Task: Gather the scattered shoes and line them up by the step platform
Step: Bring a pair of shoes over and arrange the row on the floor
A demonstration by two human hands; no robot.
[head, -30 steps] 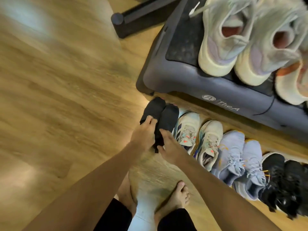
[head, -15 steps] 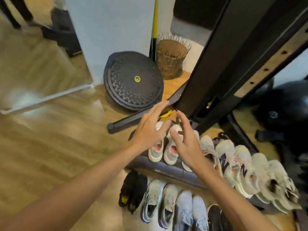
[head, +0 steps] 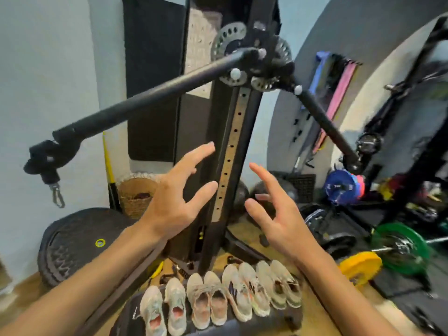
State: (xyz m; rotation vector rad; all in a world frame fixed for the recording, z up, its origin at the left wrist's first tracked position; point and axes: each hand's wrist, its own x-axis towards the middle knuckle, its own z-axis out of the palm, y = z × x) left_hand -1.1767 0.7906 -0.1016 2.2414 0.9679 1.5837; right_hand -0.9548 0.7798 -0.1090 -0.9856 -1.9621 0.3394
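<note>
Several pale sneakers (head: 218, 299) stand in a row, toes pointing away from me, on the dark step platform (head: 274, 320) at the bottom of the head view. My left hand (head: 179, 200) and my right hand (head: 278, 214) are raised in the air well above the shoes, palms facing each other. Fingers of both are spread and hold nothing. The shoes on the floor in front of the platform are out of view.
A black cable machine column (head: 230, 141) with two angled arms rises right behind the platform. A balance dome (head: 77, 243) and a wicker basket (head: 135, 195) sit left. Weight plates (head: 402, 248), a barbell and dumbbells crowd the right floor.
My head has tilted up from the floor row to the machine. Both hands let go of the black shoes and rose empty into the air.
</note>
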